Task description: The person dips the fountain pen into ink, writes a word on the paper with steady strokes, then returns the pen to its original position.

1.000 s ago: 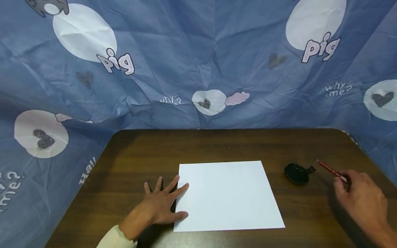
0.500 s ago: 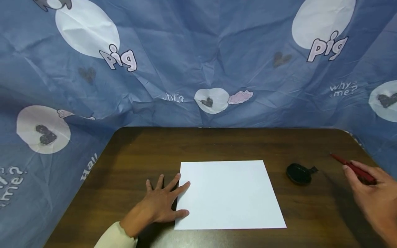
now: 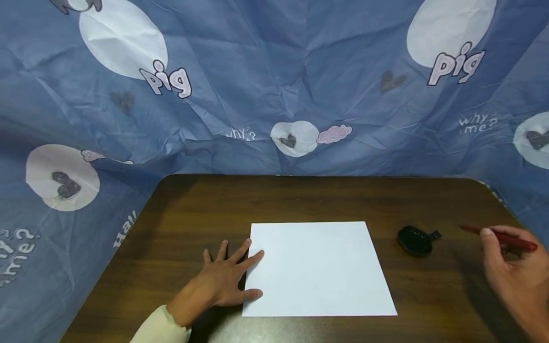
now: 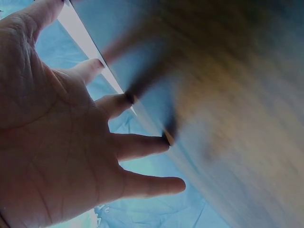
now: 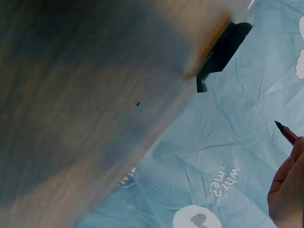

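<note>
A white sheet of paper lies on the wooden table. My left hand is spread out at the sheet's left edge, with the thumb and index fingertips on the paper; in the left wrist view its palm and splayed fingers show. Off to the right, my right hand pinches a slim red pen between thumb and fingers, above the table. The pen's dark pointed tip aims left toward a small dark dish with a short handle. Part of the right hand is cut off in the right wrist view.
The brown table has rounded far corners. A blue printed cloth hangs behind and beside it. In the right wrist view, small green and dark specks show on the tabletop.
My right hand has moved right, away from the dish, and the pen has turned flatter in its fingers. The left hand holds its place on the paper. The head view has shifted slightly.
</note>
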Motion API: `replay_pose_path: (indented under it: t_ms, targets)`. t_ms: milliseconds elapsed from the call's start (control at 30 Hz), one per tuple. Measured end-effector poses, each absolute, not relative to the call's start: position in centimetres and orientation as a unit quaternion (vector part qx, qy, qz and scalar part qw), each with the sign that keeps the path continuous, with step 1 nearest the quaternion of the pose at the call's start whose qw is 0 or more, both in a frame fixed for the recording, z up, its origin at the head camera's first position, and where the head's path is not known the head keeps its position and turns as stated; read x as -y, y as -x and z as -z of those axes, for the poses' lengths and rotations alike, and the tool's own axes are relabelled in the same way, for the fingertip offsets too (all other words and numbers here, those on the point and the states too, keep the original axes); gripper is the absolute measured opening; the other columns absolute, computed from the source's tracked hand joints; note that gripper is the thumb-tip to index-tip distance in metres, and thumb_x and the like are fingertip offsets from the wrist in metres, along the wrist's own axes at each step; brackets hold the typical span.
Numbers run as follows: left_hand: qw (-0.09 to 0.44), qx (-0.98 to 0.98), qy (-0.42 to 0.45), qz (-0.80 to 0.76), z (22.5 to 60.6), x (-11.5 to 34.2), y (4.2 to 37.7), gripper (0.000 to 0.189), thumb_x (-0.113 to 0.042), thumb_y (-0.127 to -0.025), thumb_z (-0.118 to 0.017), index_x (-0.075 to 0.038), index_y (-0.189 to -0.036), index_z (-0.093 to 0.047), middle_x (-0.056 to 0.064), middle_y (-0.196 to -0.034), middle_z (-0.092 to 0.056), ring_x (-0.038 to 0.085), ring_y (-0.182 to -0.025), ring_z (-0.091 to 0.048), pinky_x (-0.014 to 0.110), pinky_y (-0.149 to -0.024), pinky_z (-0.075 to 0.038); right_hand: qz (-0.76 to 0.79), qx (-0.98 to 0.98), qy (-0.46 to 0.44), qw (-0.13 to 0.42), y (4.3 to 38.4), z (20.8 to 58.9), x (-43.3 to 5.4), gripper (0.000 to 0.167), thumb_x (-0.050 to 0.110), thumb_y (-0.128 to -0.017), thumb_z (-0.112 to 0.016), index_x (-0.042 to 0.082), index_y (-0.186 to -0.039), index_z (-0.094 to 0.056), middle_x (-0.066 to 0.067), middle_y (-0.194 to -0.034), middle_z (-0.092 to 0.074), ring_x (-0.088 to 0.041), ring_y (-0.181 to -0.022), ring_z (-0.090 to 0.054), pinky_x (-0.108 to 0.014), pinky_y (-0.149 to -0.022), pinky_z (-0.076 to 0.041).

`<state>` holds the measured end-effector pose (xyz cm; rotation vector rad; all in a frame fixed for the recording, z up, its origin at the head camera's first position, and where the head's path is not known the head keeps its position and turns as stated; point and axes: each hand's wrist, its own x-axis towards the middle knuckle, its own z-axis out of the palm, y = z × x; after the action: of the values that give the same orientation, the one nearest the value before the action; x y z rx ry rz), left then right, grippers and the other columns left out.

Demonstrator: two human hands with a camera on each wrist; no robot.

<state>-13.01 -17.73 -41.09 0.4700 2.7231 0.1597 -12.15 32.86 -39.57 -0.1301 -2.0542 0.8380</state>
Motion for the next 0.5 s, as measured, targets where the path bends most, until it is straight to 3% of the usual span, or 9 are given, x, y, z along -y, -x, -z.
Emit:
replay_pose_path:
  t_ms: [100, 267, 500]
  targets:
    - [0.186, -0.966, -0.168, -0.057, 41.11, 17.72, 13.04, 0.084, -0.074, -0.084, -0.058, -0.043, -0.156, -0.028, -0.002, -0.167, -0.014, 0.056, -0.144, -0.015, 0.085, -0.098, -0.011, -0.354, 0.828, 0.054, 0.431, 12.1, 39.93, -32.87, 0.023, 0.009, -0.096, -0.064, -0.003, -0.113, -0.072, 0.037, -0.087, -0.052, 0.016, -0.071, -0.048, -0.004, -0.067, -0.035]
    - [0.186, -0.966, -0.168, -0.057, 41.17, 17.71, 13.06, 0.084, -0.075, -0.084, -0.057, -0.043, -0.156, -0.028, -0.002, -0.167, -0.014, 0.056, -0.144, -0.015, 0.085, -0.097, -0.011, -0.361, 0.837, 0.055, 0.407, 12.04, 40.41, -32.63, 0.031, 0.012, -0.099, -0.062, 0.004, -0.128, -0.067, 0.042, -0.092, -0.052, 0.02, -0.077, -0.052, -0.003, -0.072, -0.038]
    - [0.186, -0.966, -0.17, -0.053, 41.17, 17.74, 13.04, 0.084, -0.075, -0.084, -0.057, -0.043, -0.156, -0.027, -0.002, -0.167, -0.014, 0.056, -0.143, -0.015, 0.085, -0.097, -0.013, -0.351, 0.843, 0.012, 0.407, 12.08, 40.35, -32.48, 0.023, 0.001, -0.09, -0.071, -0.006, -0.112, -0.069, 0.036, -0.096, -0.054, 0.017, -0.075, -0.053, -0.004, -0.071, -0.042]
